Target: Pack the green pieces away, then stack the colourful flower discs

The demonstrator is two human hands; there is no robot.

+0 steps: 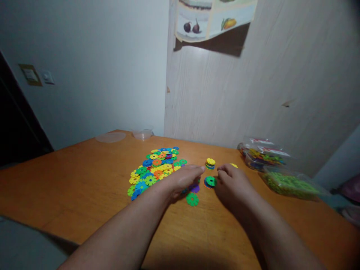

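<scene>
My left hand [185, 180] reaches over the right edge of a loose pile of flower-shaped plastic discs [157, 168]. One digit points right, with its tip apart from the stacks; the other fingers are mostly hidden below. A purple disc [195, 188] and a green disc [192, 199] lie beside and in front of this hand. Close by, my right hand [233, 182] has its fingers bent inward, and anything between them is hidden. Left of its fingertips is a low stack topped by a green disc [210, 181]. A taller stack with a yellow top [210, 162] stands behind.
Clear containers [264, 155] with colored pieces sit at the back right, near an open tray of green pieces [292, 183]. A clear tub [142, 134] and a flat translucent lid [110, 137] lie at the table's back left. Behind my right hand shows a yellow disc [233, 165].
</scene>
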